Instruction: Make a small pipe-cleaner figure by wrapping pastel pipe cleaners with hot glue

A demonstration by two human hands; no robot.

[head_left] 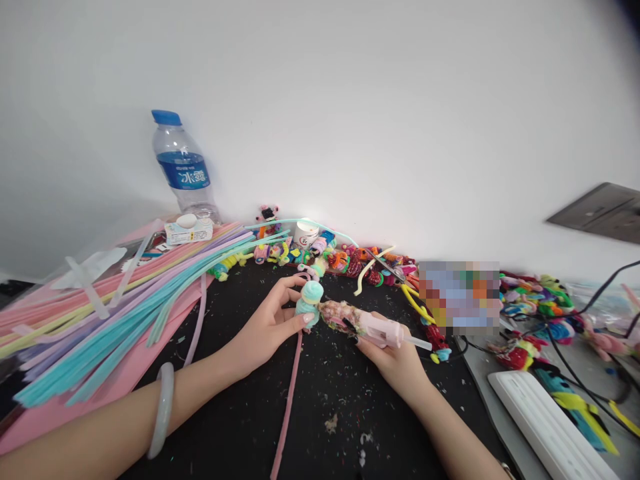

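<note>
Between the fingers of my left hand (270,312) is a small mint-green figure (311,297) made of coiled pipe cleaner, with a paler band in its middle. A long dusty-pink pipe cleaner (289,407) runs down from beneath it toward the near edge. My right hand (393,357) is wrapped round a pink hot glue gun (377,329), whose front part is crusted with fuzz in many colours. The gun's nozzle end points left and meets or nearly meets the figure's side. A translucent glue stick (419,343) sticks out of its back.
Bundled pastel pipe cleaners (125,320) lie on a pink sheet at left, near a water bottle (183,163). Several colourful pipe-cleaner figures (345,260) line the wall, with a paper cup (306,232) and scissors (383,263). A white power strip (545,423) and black cables lie right.
</note>
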